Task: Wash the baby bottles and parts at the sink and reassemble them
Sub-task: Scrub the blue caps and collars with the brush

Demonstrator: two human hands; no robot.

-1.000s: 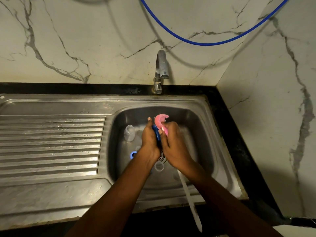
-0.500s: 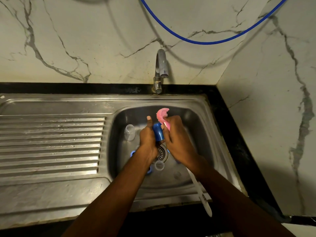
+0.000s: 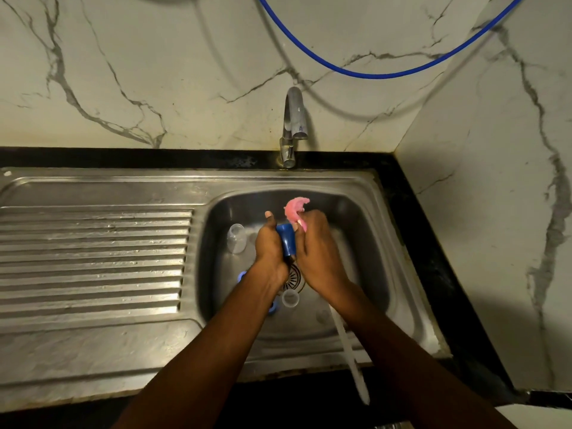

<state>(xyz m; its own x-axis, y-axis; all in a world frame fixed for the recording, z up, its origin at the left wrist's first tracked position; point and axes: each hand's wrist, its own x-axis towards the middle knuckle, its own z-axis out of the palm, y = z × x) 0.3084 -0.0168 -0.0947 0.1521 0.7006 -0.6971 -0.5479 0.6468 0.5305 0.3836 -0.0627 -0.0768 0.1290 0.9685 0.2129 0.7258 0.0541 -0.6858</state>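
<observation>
Over the steel sink basin (image 3: 365, 252), my left hand (image 3: 270, 246) grips a blue bottle part (image 3: 287, 241). My right hand (image 3: 315, 249) holds a bottle brush with a pink sponge head (image 3: 295, 208); its white handle (image 3: 349, 351) runs back under my forearm. The sponge head sticks up just above the blue part. A clear bottle piece (image 3: 236, 238) lies at the basin's left. A small clear cup-shaped part (image 3: 290, 298) sits near the drain (image 3: 294, 275). Blue rings (image 3: 241, 276) peek out beside my left wrist.
The tap (image 3: 294, 125) stands behind the basin with no water visible. A ribbed steel drainboard (image 3: 93, 261) stretches to the left. A blue hose (image 3: 371, 72) hangs across the marble wall. Black counter edge (image 3: 433, 243) and a marble side wall close in on the right.
Both hands have lifted slightly and the blue part has come into plain view between them. The pink sponge head has shifted a little up and away from the part.
</observation>
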